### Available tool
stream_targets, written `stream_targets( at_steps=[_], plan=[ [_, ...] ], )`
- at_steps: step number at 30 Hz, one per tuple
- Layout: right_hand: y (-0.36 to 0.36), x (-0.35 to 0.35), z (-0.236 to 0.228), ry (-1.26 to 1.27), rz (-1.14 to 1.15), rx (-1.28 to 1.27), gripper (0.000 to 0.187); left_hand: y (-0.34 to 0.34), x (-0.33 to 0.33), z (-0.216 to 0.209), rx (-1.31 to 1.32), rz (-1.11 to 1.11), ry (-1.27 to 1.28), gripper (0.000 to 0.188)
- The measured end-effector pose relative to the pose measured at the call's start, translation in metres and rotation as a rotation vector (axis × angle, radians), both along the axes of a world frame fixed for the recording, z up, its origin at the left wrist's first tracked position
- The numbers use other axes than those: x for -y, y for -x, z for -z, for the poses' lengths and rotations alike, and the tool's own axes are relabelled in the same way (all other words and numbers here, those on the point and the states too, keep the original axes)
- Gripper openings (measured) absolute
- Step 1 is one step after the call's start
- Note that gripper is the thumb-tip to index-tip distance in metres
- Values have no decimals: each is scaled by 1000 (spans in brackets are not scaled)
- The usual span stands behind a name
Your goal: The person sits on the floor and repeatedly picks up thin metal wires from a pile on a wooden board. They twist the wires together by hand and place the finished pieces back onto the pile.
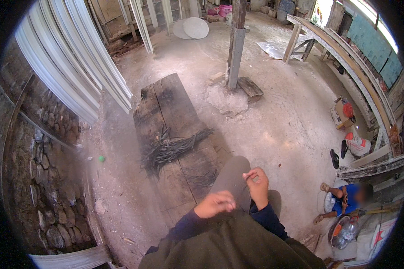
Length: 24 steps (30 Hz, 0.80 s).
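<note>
My left hand (pixel 215 204) is held above my lap with its fingers curled together; whatever may be between them is too small to make out. Just to its right, my right hand (pixel 257 184) is raised over my knee, thumb and forefinger drawn together in a pinch, and I cannot see clearly what they hold. Beyond my knees lies a bundle of thin dark strips (pixel 177 148), spread crosswise on a low, worn wooden platform (pixel 166 101). A few more loose dark strips (pixel 202 180) lie on the boards closer to me.
A wooden post (pixel 235 58) stands past the platform, with a wood block (pixel 250 87) at its foot. Long pale ribbed strips (pixel 72 58) lean at the left. A long workbench (pixel 354 58) runs along the right. A person in blue (pixel 345 199) sits on the floor at right.
</note>
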State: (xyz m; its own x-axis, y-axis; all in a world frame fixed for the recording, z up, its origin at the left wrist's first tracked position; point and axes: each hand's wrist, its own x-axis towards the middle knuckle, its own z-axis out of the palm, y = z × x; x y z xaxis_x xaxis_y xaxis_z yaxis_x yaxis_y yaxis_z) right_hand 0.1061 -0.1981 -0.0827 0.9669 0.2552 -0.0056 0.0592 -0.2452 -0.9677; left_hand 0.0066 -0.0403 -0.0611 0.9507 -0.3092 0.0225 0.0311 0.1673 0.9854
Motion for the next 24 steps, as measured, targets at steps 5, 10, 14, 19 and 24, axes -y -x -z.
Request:
stream_targets(
  at_steps=[5,10,14,19,24],
  plan=[
    [-1,-2,2,152,-53,274,14,-6,-2,-7,79,121,-8,11],
    [-6,19,-12,15,-289,-34,15,-7,-43,1,-54,-534,-388,9],
    [3,1,-50,-39,-950,27,17,-9,-54,27,-169,-847,-315,11],
    [18,-9,-44,-222,-978,-69,15,-14,-39,17,-332,-1001,-223,11],
    [16,-4,-38,-121,-509,-240,8,-10,-24,20,-167,-824,-332,10]
  ],
)
